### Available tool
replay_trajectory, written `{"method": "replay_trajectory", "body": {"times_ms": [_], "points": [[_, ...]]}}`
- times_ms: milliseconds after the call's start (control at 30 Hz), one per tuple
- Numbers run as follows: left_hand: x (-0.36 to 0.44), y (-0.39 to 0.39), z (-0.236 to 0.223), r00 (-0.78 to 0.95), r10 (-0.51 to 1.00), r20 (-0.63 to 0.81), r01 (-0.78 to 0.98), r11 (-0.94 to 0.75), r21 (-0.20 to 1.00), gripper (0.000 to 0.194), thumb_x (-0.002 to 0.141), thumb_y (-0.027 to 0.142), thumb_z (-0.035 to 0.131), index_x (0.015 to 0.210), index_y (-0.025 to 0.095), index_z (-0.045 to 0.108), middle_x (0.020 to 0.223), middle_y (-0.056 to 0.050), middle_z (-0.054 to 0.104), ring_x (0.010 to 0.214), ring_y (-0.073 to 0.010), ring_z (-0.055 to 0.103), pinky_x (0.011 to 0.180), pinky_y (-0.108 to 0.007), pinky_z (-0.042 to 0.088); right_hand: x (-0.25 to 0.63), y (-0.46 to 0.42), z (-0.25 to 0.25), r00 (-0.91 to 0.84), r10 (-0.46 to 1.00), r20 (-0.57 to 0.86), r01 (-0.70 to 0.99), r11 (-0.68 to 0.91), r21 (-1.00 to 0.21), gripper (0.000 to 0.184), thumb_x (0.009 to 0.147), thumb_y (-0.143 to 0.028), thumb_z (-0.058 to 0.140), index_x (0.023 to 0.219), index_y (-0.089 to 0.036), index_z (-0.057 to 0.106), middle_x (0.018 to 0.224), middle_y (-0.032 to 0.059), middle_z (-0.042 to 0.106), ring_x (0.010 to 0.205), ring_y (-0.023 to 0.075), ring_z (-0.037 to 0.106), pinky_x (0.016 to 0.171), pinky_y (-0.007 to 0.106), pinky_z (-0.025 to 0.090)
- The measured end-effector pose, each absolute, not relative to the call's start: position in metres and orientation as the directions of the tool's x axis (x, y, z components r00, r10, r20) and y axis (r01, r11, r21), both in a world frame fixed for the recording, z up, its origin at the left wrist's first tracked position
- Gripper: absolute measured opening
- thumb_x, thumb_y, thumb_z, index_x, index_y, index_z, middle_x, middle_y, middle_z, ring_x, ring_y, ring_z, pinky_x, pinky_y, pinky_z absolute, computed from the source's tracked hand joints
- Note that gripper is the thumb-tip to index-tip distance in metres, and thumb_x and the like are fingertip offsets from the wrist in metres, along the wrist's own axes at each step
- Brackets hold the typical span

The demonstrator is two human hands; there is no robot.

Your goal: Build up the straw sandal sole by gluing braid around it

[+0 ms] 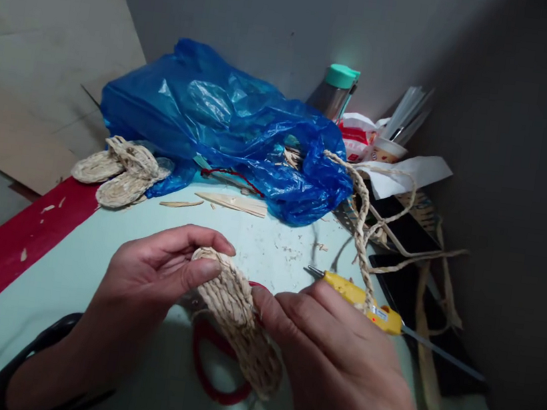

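Observation:
A small woven straw sole is held over a pale green table. My left hand pinches its far tip between thumb and fingers. My right hand is closed on its right edge near the middle. From the sole a braided straw cord runs up and away to the right. Beneath the sole lies a red loop of cord. A yellow-handled tool rests on the table just beyond my right hand.
A crumpled blue plastic bag lies at the back, with two finished straw soles to its left. Straw strips sit in front of the bag. A green-capped bottle, cups and paper crowd the right corner.

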State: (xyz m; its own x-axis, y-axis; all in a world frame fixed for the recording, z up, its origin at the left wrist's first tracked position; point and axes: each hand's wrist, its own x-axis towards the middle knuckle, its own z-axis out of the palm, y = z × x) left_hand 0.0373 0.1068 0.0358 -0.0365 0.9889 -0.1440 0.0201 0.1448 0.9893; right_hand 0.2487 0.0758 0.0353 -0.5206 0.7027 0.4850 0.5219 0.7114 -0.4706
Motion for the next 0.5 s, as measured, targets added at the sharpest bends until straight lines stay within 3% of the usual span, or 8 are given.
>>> {"method": "replay_trajectory", "body": {"times_ms": [200, 300, 400, 500], "points": [[0.038, 0.106, 0.032, -0.092, 0.990, -0.109, 0.097, 0.118, 0.988, 0.012, 0.072, 0.038, 0.084, 0.077, 0.027, 0.081, 0.069, 0.000, 0.073, 0.056, -0.0150, 0.062, 0.049, -0.019, 0.049, 0.244, 0.075, 0.035, -0.513, 0.723, 0.463, 0.517, 0.691, -0.506, 0.020, 0.092, 0.000, 0.048, 0.098, -0.014, 0.060, 0.078, 0.0015, 0.058, 0.070, 0.0156, 0.045, 0.059, 0.033, 0.036], [0.040, 0.107, 0.031, -0.114, 0.986, -0.120, 0.110, 0.133, 0.985, 0.014, 0.071, 0.038, 0.084, 0.078, 0.027, 0.081, 0.070, 0.000, 0.073, 0.055, -0.0138, 0.060, 0.048, -0.019, 0.048, 0.239, 0.073, 0.041, -0.485, 0.777, 0.401, 0.575, 0.629, -0.523, 0.013, 0.096, -0.009, 0.051, 0.096, -0.016, 0.063, 0.080, 0.0018, 0.059, 0.074, 0.0164, 0.050, 0.064, 0.033, 0.041], [0.041, 0.108, 0.030, -0.124, 0.982, -0.143, 0.103, 0.156, 0.982, 0.015, 0.072, 0.038, 0.084, 0.080, 0.026, 0.080, 0.068, 0.001, 0.072, 0.054, -0.0127, 0.059, 0.047, -0.018, 0.047, 0.232, 0.072, 0.039, -0.422, 0.781, 0.461, 0.636, 0.617, -0.463, 0.011, 0.095, -0.026, 0.064, 0.089, -0.017, 0.063, 0.074, -0.0001, 0.058, 0.070, 0.0162, 0.048, 0.060, 0.034, 0.039], [0.042, 0.108, 0.030, -0.092, 0.981, -0.169, 0.064, 0.175, 0.982, 0.016, 0.073, 0.037, 0.083, 0.082, 0.024, 0.080, 0.068, 0.001, 0.072, 0.055, -0.0122, 0.060, 0.050, -0.017, 0.048, 0.227, 0.074, 0.030, -0.416, 0.725, 0.549, 0.680, 0.649, -0.342, 0.010, 0.092, -0.025, 0.063, 0.088, -0.015, 0.063, 0.074, 0.0019, 0.061, 0.068, 0.0183, 0.045, 0.056, 0.037, 0.035]]}}
